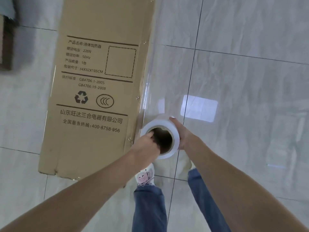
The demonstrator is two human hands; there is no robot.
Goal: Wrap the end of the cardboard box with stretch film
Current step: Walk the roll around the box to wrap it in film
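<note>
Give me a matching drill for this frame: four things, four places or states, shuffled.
Things:
1. cardboard box
2. stretch film roll
3. left hand
4. right hand

Places or states:
A. fingers hooked inside the roll's core
B. lying flat on the tiled floor, printed face up
C. palm against the roll's outer side
D. held upright between both hands, beside the box's right edge

Pairs: 1-B, 2-D, 3-A, 4-C
</note>
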